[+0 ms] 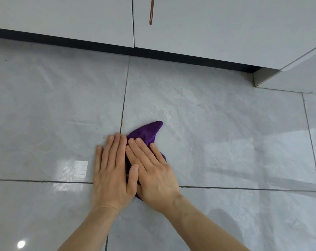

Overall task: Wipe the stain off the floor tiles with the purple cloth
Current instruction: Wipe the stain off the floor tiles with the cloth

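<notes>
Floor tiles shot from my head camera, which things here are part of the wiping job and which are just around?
Part of the job:
purple cloth
left hand, flat on the cloth
right hand, flat on the cloth
floor tiles

Just around:
white cabinet doors
brown cabinet handle
black kickboard

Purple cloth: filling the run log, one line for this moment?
left hand flat | right hand flat | both on crumpled purple cloth | grey floor tiles

Under your palms the purple cloth (146,131) looks soft and fuzzy, a matt pile fabric. The floor tiles (217,115) are glossy grey, marble-patterned, mirroring light, with a dull smeared patch (164,113) beside the cloth. The cabinet doors (217,29) look smooth and satin; their handle (151,11) has a coppery metallic sheen.
</notes>
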`<control>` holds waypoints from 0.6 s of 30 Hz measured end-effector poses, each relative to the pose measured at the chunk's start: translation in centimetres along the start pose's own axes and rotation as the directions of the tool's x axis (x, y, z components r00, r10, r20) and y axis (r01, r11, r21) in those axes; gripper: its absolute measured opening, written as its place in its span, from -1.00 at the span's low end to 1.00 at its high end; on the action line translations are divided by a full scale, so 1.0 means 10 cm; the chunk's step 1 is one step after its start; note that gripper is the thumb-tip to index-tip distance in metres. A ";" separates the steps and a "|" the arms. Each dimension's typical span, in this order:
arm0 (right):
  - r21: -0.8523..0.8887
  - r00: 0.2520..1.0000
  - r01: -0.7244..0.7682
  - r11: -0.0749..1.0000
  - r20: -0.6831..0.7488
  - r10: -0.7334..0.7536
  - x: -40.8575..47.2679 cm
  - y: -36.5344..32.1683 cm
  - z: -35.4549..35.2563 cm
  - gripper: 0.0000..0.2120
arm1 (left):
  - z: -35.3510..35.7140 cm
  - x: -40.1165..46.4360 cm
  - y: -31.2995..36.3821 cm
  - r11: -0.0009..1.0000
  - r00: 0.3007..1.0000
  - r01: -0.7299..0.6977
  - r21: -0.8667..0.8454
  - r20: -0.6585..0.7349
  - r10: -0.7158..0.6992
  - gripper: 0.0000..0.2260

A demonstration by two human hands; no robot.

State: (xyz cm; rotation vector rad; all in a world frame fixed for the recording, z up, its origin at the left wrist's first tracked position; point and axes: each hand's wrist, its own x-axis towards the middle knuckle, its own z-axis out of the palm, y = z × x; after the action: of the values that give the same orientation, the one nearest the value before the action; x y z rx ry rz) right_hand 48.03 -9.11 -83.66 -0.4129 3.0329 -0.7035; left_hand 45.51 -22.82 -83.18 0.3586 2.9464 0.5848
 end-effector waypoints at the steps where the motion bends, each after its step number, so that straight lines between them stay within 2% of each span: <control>1: -0.013 1.000 -0.009 1.000 0.002 0.009 0.00 0.00 0.00 -0.48 | 0.00 0.00 0.00 1.000 1.000 0.002 0.014 0.008 -0.002 -0.34; 8: -0.045 1.000 -0.012 0.999 0.003 0.012 -0.03 0.11 -0.05 -0.51 | 0.01 0.01 0.00 0.996 0.999 0.003 0.088 0.049 -0.008 -0.31; 18: -0.071 0.988 -0.148 0.986 -0.059 0.144 -0.20 0.49 -0.27 -0.47 | 0.03 0.00 0.02 0.986 0.996 0.039 0.162 0.077 -0.052 -0.35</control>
State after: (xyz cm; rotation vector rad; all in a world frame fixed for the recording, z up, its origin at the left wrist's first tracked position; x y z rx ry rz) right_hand 48.55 -3.21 -83.41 -0.1717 3.1069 -0.6030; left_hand 45.63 -22.52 -83.32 0.3208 2.9219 0.3200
